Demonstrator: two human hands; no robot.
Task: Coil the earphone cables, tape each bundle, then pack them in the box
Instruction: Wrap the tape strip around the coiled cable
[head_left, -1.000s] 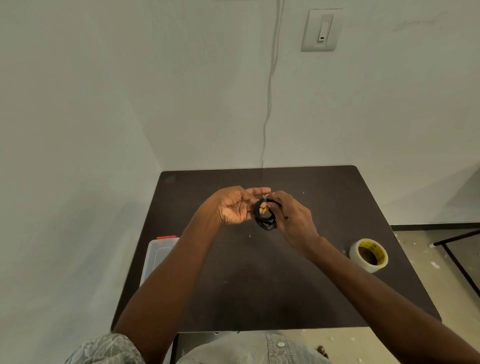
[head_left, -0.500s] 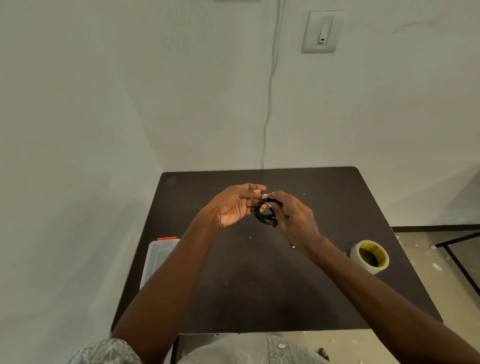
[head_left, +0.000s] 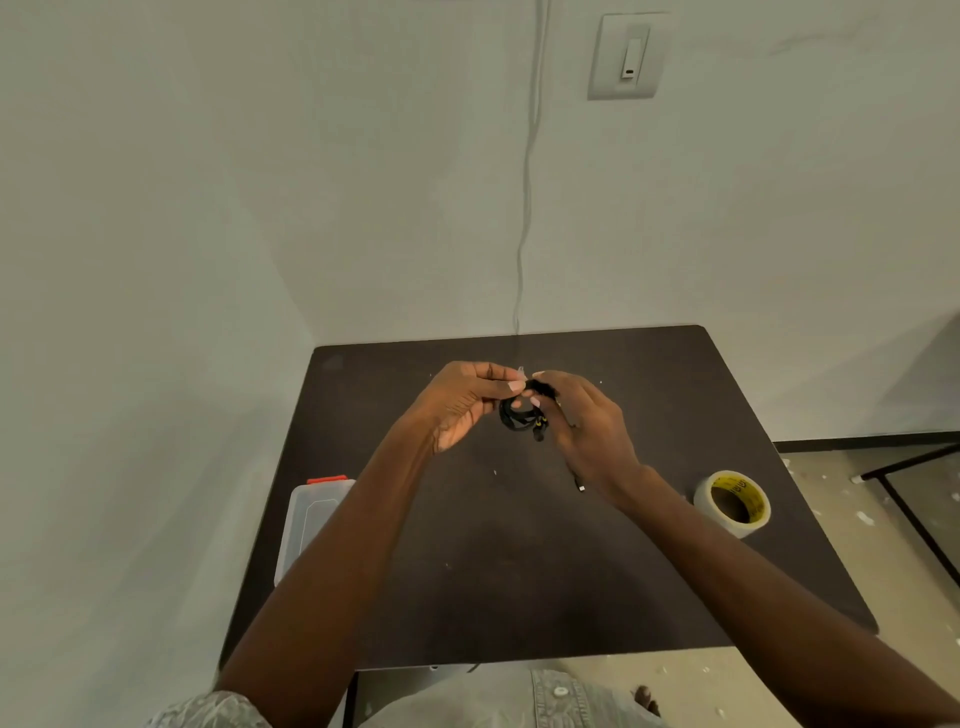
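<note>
Seeing dark square tabletop (head_left: 519, 571); clear plastic box with red latch (head_left: 304, 519) at its left edge; tape roll with yellow core (head_left: 733, 503) right. My hands, left (head_left: 462, 402) and right (head_left: 589, 426), both pinch black coiled earphone cable (head_left: 521, 413) above tabletop.

Both bare forearms reach forward from the near edge and converge toward the middle, lifted above the counter. The left hand (head_left: 460, 402) is turned palm toward the right, its fingers curled, thumb and fingertips meeting in a pinch at its far right tip. The right hand (head_left: 584, 423) faces it with the back turned up and to the right, fingers curled inward in a closed grip. The fingertips of the two hands nearly touch.
</note>
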